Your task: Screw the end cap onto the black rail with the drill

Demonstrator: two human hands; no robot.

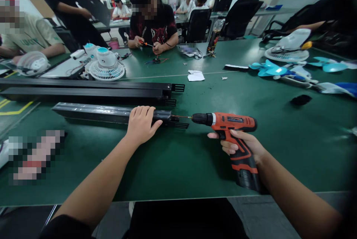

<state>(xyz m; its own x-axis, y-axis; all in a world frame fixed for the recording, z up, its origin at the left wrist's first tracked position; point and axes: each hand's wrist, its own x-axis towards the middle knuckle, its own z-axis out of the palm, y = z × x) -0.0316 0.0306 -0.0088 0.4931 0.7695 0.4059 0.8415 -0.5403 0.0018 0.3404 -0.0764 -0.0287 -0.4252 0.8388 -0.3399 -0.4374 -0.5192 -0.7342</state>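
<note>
A long black metal bar (pixel 95 110) lies on the green table in front of me, with slotted tabs at its right end. My left hand (pixel 141 124) grips it near that end, fingers over the top and far side, thumb on the near side. In my right hand (pixel 240 141) is an orange and black cordless drill (pixel 235 120), held by its handle with the index finger at the trigger. Its long thin bit (pixel 182 116) points left and meets the bar's right end. Whether a screw is at the tip, I cannot make out.
Beyond the held bar lie more black bars (pixel 83 92). White fans (pixel 107 64) stand at the back left. Blue fan blades (pixel 270 68), a white fan (pixel 290 49) and a black item (pixel 301 100) lie on the right. Across the table a person (pixel 153 27) holds a screwdriver.
</note>
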